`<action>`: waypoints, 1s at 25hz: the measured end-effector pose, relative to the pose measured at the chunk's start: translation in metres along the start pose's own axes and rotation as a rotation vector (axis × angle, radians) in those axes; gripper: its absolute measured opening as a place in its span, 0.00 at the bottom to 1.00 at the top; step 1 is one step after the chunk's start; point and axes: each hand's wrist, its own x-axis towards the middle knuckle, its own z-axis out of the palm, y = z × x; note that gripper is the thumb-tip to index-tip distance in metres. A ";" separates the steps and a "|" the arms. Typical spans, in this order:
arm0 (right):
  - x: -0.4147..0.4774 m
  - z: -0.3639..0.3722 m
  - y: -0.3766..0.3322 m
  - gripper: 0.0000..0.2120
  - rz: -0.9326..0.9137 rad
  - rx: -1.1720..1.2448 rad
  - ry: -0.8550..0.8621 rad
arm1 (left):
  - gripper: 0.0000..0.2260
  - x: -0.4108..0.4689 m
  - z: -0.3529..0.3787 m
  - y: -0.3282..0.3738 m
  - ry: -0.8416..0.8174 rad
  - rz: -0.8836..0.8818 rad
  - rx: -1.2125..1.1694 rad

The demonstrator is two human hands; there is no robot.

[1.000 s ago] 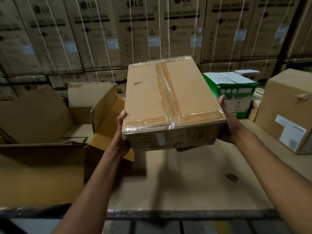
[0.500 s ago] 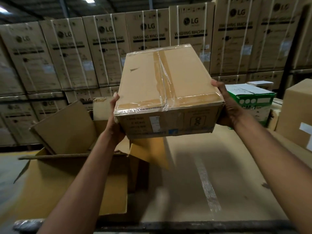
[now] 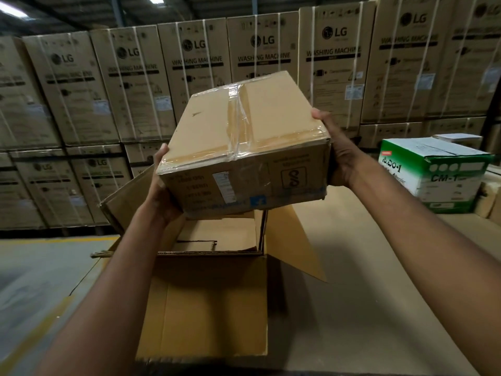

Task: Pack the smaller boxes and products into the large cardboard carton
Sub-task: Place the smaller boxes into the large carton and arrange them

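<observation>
A taped brown cardboard box (image 3: 244, 142) is held up in the air, tilted with its right side higher. My left hand (image 3: 162, 191) grips its lower left corner, thumb on the top edge. Its right end is gripped by my right hand (image 3: 336, 153), the fingers curled over the top. Directly below it stands the large open cardboard carton (image 3: 211, 308), flaps spread outward. Part of the carton's inside shows beneath the held box.
A green and white box (image 3: 433, 175) marked CM-1 sits at the right on the brown work surface (image 3: 379, 294). Stacked washing machine cartons (image 3: 265, 55) fill the background. Grey floor with a yellow line (image 3: 40, 308) lies at the left.
Both hands have carried the taped box leftward until it hangs over the open carton, and it has tilted. The view has swung left along with it.
</observation>
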 end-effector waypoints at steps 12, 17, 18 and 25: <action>0.089 0.086 0.025 0.32 0.006 0.018 -0.130 | 0.29 0.015 -0.112 0.034 0.211 -0.042 -0.016; 0.123 0.123 0.052 0.25 -0.014 0.070 -0.074 | 0.31 0.051 -0.173 0.028 0.161 -0.154 0.007; 0.129 0.128 0.060 0.22 -0.023 0.090 -0.085 | 0.28 0.055 -0.188 0.029 0.135 -0.197 0.049; 0.165 0.132 0.106 0.08 0.096 0.019 0.115 | 0.25 0.088 -0.217 0.060 0.049 -0.075 0.194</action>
